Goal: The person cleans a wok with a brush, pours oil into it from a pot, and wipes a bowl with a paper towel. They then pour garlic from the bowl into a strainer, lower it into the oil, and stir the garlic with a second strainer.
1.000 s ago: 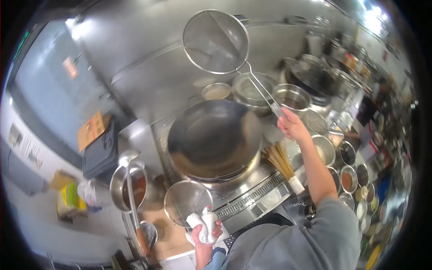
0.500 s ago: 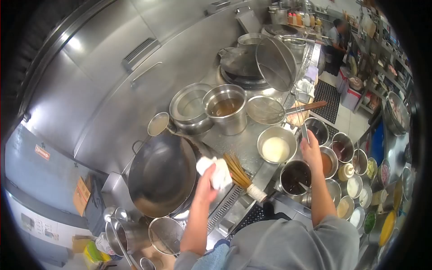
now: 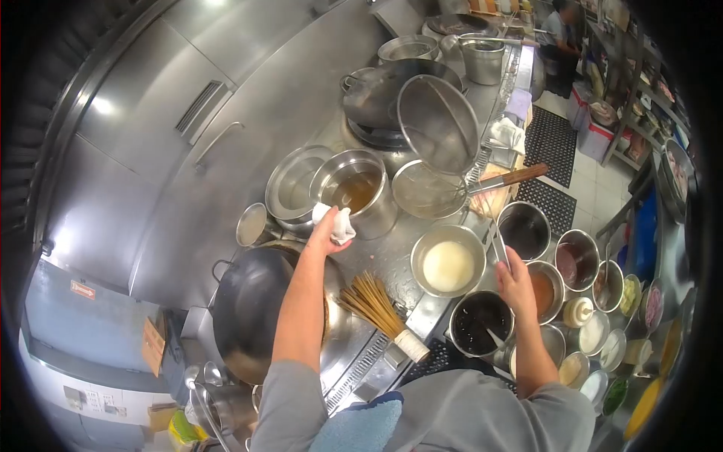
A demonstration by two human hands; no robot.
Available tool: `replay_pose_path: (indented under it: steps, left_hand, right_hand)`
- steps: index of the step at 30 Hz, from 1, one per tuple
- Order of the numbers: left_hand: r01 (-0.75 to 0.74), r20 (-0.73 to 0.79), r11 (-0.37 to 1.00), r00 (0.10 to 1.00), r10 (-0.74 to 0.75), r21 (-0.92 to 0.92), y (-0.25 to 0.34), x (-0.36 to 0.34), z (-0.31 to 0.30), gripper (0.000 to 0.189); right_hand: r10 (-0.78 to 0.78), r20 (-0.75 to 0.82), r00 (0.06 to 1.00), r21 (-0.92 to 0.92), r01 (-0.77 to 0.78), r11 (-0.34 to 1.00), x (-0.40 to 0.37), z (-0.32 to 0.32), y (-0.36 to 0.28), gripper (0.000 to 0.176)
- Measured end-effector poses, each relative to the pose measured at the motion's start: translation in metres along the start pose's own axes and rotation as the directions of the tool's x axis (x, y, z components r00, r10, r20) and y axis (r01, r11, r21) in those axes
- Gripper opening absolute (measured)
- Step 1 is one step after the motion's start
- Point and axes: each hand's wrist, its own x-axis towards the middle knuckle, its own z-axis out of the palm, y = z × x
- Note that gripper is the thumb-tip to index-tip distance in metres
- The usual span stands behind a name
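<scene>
My left hand point(image 3: 325, 236) is closed on a folded white cloth point(image 3: 343, 224) at the near rim of a steel pot point(image 3: 384, 207) of brown liquid. Below it is a dark wok point(image 3: 252, 313), partly hidden behind my left forearm. My right hand point(image 3: 515, 285) grips the flat handle of a metal utensil point(image 3: 500, 242); its far end is hard to make out. Close to that hand are a steel pot of dark sauce point(image 3: 473, 325) with a spoon in it and a pot of whitish contents point(image 3: 449, 265). A bamboo brush point(image 3: 376, 301) with a white-bound end lies between my arms.
Several sauce and ingredient containers point(image 3: 578, 313) crowd the right side. A wood-handled whisk point(image 3: 512, 178) rests beside a round strainer point(image 3: 423, 190). Behind are a large mesh strainer point(image 3: 438, 124) and another wok point(image 3: 376, 94). A person point(image 3: 561, 38) is at the far right.
My left hand has moved up and away from beside the brush to the brown-liquid pot, with the cloth. My right hand still grips the utensil. The camera view has shifted.
</scene>
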Motion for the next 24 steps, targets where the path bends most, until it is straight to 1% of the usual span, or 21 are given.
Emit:
replay_pose_path:
  steps: [1,4,5,6,8,9,12,13,15,16,18,21,24]
  left_hand:
    - [-0.01,-0.016,1.0,1.0,0.011,0.011,0.002,-0.005,0.002,0.045]
    - [-0.039,0.0,0.997,0.999,0.039,0.065,0.005,-0.008,0.002,0.04]
    - [-0.037,-0.047,0.998,0.998,0.04,0.051,0.005,-0.01,0.005,0.035]
    - [-0.037,-0.072,0.999,0.997,0.038,0.02,0.004,-0.006,0.005,0.034]
    - [-0.041,-0.119,0.998,0.992,0.034,-0.053,0.001,0.007,0.004,0.032]
    - [-0.021,-0.163,0.999,0.987,0.014,-0.041,0.001,0.018,0.003,0.03]
    - [-0.037,-0.136,0.995,0.99,0.024,-0.093,-0.007,0.062,-0.014,0.028]
    - [0.001,-0.136,0.996,0.991,-0.013,-0.088,-0.002,0.047,-0.01,0.027]
    - [0.075,-0.132,0.995,0.988,-0.083,-0.066,0.009,0.023,0.003,0.026]
    - [0.063,-0.128,0.994,0.989,-0.073,-0.084,0.01,0.022,0.005,0.025]
    - [0.044,-0.116,0.992,0.992,-0.058,-0.121,0.009,0.021,0.006,0.022]
    - [-0.094,-0.208,0.978,0.977,0.053,-0.188,0.0,0.038,0.004,0.02]
    - [-0.164,-0.231,0.969,0.966,0.119,-0.187,-0.002,0.028,0.009,0.021]
  right_hand:
    - [0.03,0.06,0.998,0.017,-0.031,0.999,-0.001,-0.003,-0.004,0.041]
    - [0.08,0.087,0.993,-0.03,-0.077,0.997,-0.003,-0.002,-0.013,0.04]
    - [0.053,0.051,0.997,-0.014,-0.052,0.999,0.0,0.002,-0.003,0.039]
    - [0.048,0.077,0.996,0.002,-0.048,0.999,0.002,0.004,-0.003,0.038]
    - [0.031,0.131,0.991,0.025,-0.034,0.999,0.007,0.011,-0.01,0.038]
    - [0.061,0.15,0.987,0.027,-0.065,0.997,0.007,0.013,-0.014,0.037]
    - [0.1,0.159,0.982,0.023,-0.105,0.994,0.007,0.017,-0.019,0.037]
    - [0.1,0.133,0.986,0.049,-0.107,0.993,0.009,0.019,-0.015,0.037]
    - [0.057,0.162,0.985,0.013,-0.06,0.998,0.013,0.017,-0.008,0.038]
    - [0.041,0.172,0.984,-0.002,-0.041,0.999,0.015,0.017,-0.006,0.039]
    - [0.063,0.182,0.981,0.003,-0.065,0.998,0.017,0.018,-0.006,0.04]
    - [0.079,0.157,0.984,0.015,-0.082,0.997,0.02,0.02,-0.003,0.039]
    - [0.079,0.152,0.985,0.017,-0.083,0.996,0.018,0.018,-0.007,0.039]
